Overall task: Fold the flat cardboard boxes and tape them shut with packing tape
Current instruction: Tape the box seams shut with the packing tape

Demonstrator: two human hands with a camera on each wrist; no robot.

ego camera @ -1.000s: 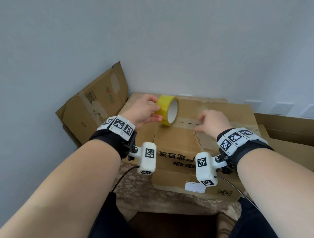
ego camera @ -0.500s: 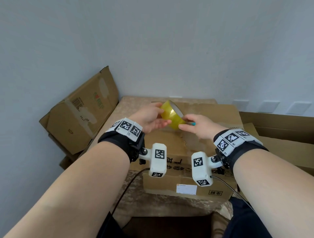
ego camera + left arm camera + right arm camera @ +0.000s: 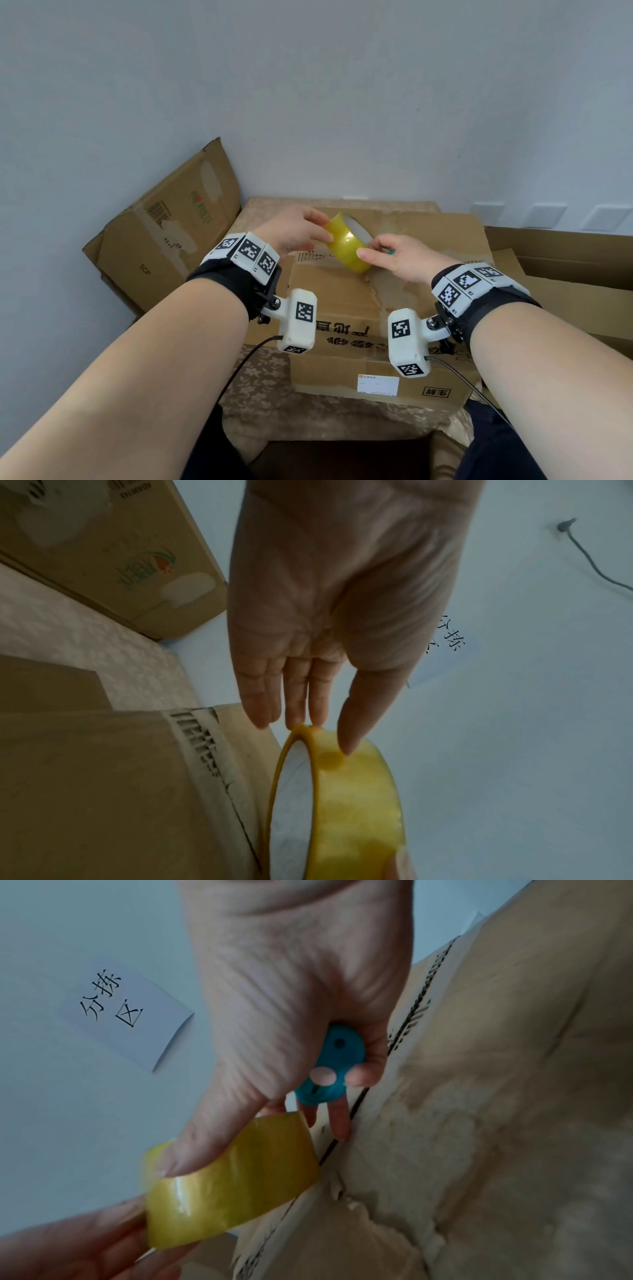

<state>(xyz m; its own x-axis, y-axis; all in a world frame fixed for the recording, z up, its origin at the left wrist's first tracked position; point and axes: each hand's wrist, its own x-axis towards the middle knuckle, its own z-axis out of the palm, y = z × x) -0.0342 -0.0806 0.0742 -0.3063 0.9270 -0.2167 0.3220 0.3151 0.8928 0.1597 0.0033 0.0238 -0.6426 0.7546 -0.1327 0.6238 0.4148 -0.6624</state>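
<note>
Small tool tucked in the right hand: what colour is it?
Blue-turquoise. The small tool shows best in the right wrist view, curled into the right hand.

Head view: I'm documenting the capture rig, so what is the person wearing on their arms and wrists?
Forearms are bare, no sleeves. Each wrist has a black strap topped by a curved white band of black-and-white square markers: left band, right band. A white boxy camera unit, also marker-tagged, hangs from each strap: left unit, right unit. A thin black cable trails from each unit.
</note>
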